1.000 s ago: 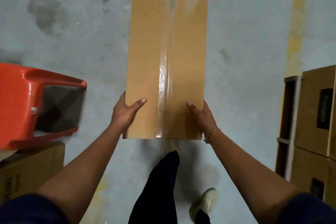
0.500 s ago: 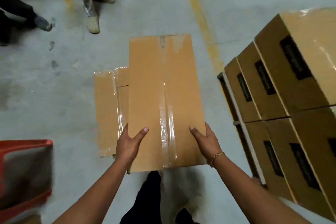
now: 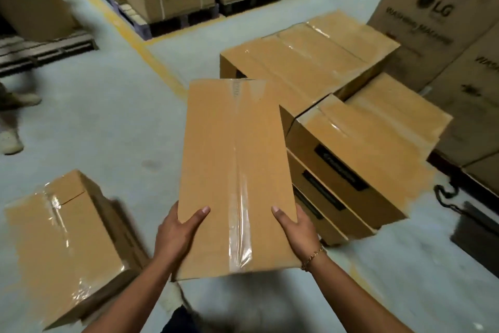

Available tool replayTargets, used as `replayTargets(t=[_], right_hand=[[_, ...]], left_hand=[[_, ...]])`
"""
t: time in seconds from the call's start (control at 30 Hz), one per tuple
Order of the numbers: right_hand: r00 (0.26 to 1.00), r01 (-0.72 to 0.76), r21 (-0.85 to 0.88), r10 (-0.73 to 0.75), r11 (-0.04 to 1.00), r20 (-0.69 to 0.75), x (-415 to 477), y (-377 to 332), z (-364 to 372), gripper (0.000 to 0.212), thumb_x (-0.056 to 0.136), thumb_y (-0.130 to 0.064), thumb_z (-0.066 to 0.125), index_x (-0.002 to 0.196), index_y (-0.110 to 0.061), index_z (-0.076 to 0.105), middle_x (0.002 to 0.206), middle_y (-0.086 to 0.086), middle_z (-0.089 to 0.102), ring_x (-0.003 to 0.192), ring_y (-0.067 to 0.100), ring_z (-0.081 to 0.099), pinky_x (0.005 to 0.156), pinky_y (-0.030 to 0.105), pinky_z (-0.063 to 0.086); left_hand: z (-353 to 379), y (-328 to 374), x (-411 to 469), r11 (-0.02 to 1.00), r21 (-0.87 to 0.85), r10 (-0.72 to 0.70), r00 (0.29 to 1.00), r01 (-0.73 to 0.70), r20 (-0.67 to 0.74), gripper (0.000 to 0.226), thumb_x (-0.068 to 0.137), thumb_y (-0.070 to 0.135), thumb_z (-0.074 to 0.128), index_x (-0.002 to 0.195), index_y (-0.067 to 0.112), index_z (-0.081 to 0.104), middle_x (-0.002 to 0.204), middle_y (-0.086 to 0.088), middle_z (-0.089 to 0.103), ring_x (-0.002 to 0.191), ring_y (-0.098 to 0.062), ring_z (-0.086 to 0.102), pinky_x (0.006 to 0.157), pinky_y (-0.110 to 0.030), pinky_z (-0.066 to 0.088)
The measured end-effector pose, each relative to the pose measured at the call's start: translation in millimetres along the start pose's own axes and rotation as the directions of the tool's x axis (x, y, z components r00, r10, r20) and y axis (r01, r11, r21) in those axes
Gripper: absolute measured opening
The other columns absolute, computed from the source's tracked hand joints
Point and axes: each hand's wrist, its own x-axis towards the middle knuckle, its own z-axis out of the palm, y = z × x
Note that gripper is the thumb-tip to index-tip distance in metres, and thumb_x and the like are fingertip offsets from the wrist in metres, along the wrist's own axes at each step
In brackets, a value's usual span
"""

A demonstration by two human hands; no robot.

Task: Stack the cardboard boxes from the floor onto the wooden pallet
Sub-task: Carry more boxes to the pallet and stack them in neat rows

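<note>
both hands — left hand [image 3: 176, 235], right hand [image 3: 298, 230] — clamp the box [image 3: 236, 170] near-end sides, thumbs on top, keeping it level to set on the stack [image 3: 351, 143].

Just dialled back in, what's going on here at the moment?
A person is carrying a cardboard box with both hands: the left hand and the right hand grip its near corners, thumbs on top. It is held off the floor, pointing toward a stack of similar boxes ahead on the right, and has not been set down there. A second box lies on the floor to the left.
</note>
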Motion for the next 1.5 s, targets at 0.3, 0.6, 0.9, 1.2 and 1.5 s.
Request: replayTargets(t=[0.3,0.6,0.9,1.2,1.5], right_hand=[[0.969,0.028,0.071,-0.01,0.997,-0.246,-37.3,6.4,-105.4,0.047,0.087,-0.061,0.069,0.125,-0.035,0.064,0.111,-0.016,0.073,0.1,0.007,0.069,0.088,0.037,0.057],[0.869,0.04,0.042,-0.014,0.998,-0.494,-56.7,-2.6,-174.3,0.029,0.09,-0.06,0.066,0.112,-0.042,0.065,0.099,-0.027,0.068,0.097,0.0,0.065,0.077,0.024,0.051],[0.772,0.021,0.07,0.028,0.997,-0.635,-62.7,14.4,-288.7,0.042,0.088,-0.066,0.066,0.116,-0.035,0.069,0.107,-0.02,0.073,0.103,0.01,0.069,0.093,0.035,0.055],[0.74,-0.014,0.073,0.059,0.997,-0.67,-60.6,73.4,-470.7,0.047,0.09,-0.065,0.065,0.122,-0.031,0.071,0.107,-0.016,0.074,0.101,0.011,0.069,0.09,0.036,0.054],[0.787,-0.04,0.066,0.072,0.997,-0.613,-53.6,109.4,-621.2,0.036,0.09,-0.064,0.064,0.114,-0.038,0.067,0.106,-0.015,0.073,0.098,0.013,0.069,0.084,0.036,0.053]], left_hand=[[71.7,92.4,-24.8,0.982,0.081,0.155,0.968,-0.173,0.196,0.076,0.065,0.085,0.066,0.125,0.039,0.063,0.108,0.014,0.074,0.097,-0.014,0.071,0.092,-0.047,0.057],[138.2,162.7,-15.7,0.924,0.13,0.287,0.875,-0.361,0.39,0.068,0.067,0.087,0.063,0.118,0.042,0.061,0.107,0.013,0.072,0.098,-0.017,0.07,0.09,-0.047,0.057],[250.8,236.5,-45.5,0.857,0.09,0.39,0.753,-0.507,0.53,0.057,0.083,0.07,0.071,0.125,0.032,0.064,0.11,0.009,0.071,0.1,-0.018,0.068,0.084,-0.039,0.053],[421.2,292.5,-123.9,0.84,0.087,0.4,0.718,-0.536,0.57,0.066,0.069,0.087,0.064,0.115,0.04,0.06,0.12,0.008,0.073,0.109,-0.023,0.068,0.097,-0.049,0.055],[549.2,325.3,-189.4,0.852,0.14,0.352,0.75,-0.505,0.56,0.115,0.074,0.088,0.061,0.16,0.016,0.035,0.158,-0.008,0.049,0.141,-0.032,0.049,0.112,-0.048,0.044]])
